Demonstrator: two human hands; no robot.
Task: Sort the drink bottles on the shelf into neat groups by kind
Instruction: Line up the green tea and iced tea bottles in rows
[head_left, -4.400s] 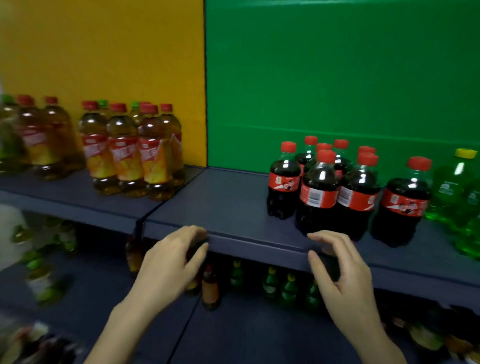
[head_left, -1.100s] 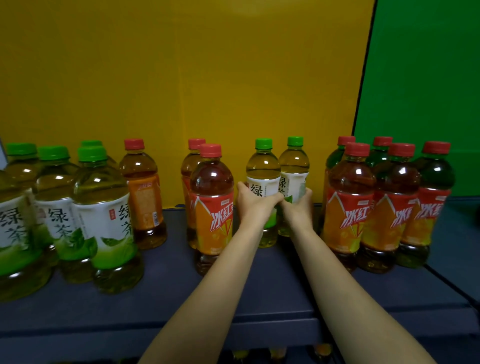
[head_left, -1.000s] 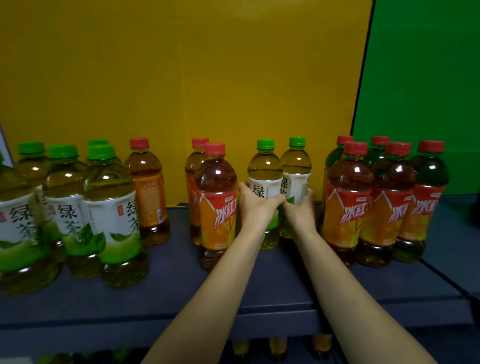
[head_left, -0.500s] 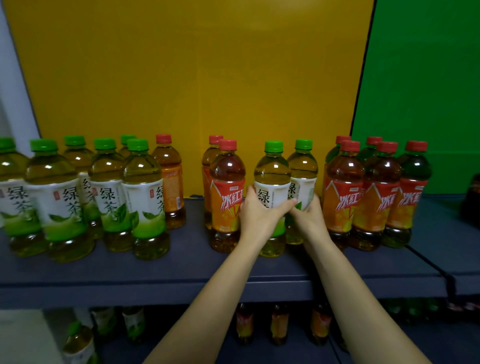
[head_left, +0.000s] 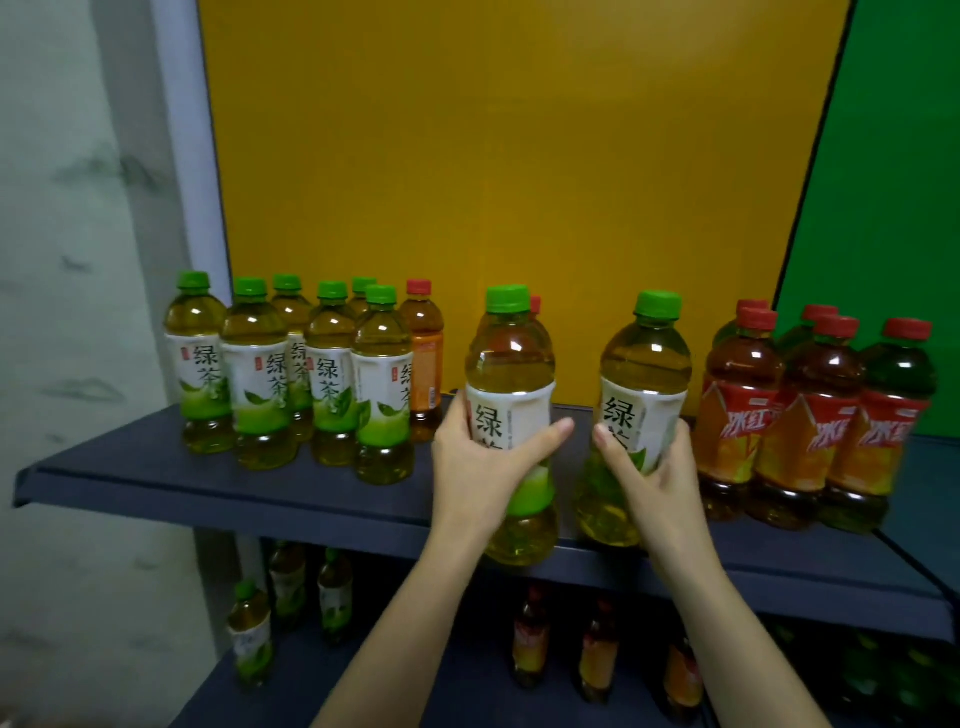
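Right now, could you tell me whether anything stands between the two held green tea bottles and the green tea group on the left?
One red-capped orange-label bottle stands at the right end of the green tea group, toward the back. The shelf strip in front of it looks free.

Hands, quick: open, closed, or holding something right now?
Left hand: grips the left green-capped tea bottle.
Right hand: grips the right green-capped tea bottle.
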